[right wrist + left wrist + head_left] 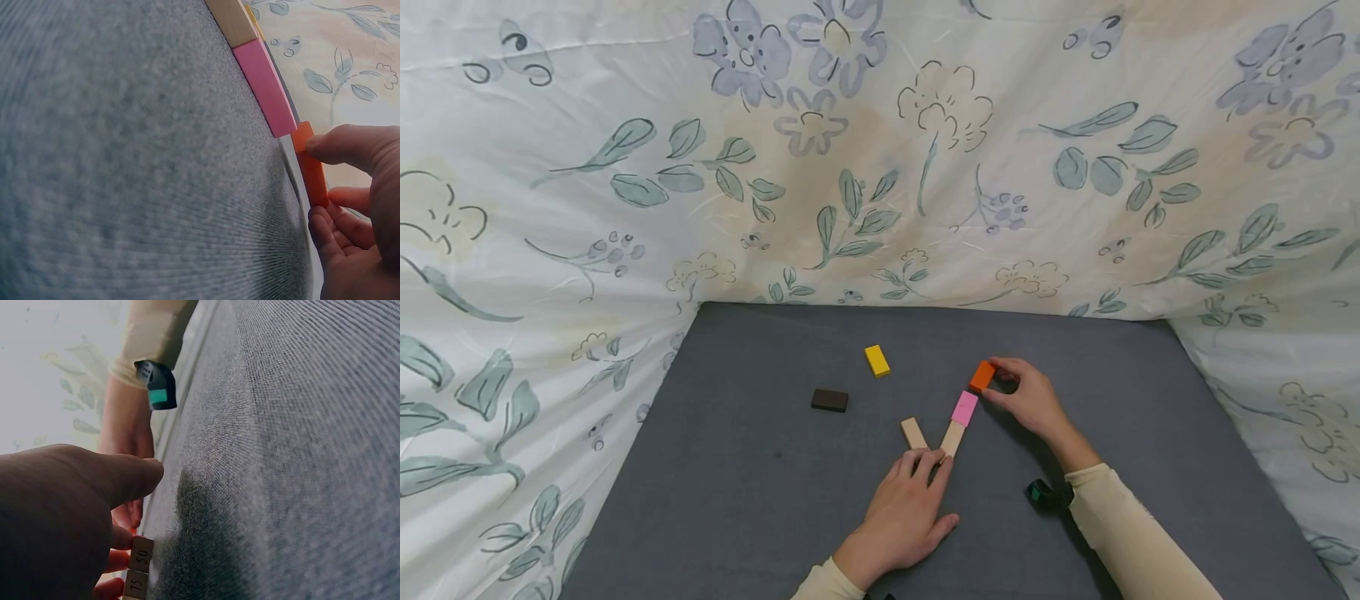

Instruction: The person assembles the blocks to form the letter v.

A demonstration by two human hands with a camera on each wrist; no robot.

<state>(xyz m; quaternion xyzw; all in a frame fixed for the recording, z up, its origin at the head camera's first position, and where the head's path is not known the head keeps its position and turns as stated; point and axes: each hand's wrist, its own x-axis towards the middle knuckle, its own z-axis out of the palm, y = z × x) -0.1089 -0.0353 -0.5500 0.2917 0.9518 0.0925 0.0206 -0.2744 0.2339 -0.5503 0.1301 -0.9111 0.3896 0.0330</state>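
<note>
My right hand (1032,402) pinches an orange block (981,376) between thumb and fingers. One end of it lies close to the far end of a pink block (965,408); in the right wrist view the orange block (311,172) looks slightly apart from it. The pink block meets a plain wooden block (952,437), making a slanted row. My left hand (907,510) rests its extended fingertips at the near ends of this wooden block and a second one (913,432), which together form a V. Printed numbers show on wooden block ends (142,553) in the left wrist view.
A yellow block (877,362) lies farther back, and a dark brown block (830,401) lies to the left. Grey cloth (737,500) covers the table. A floral curtain (865,167) stands behind and at both sides. A dark wrist device (1048,496) sits at my right cuff.
</note>
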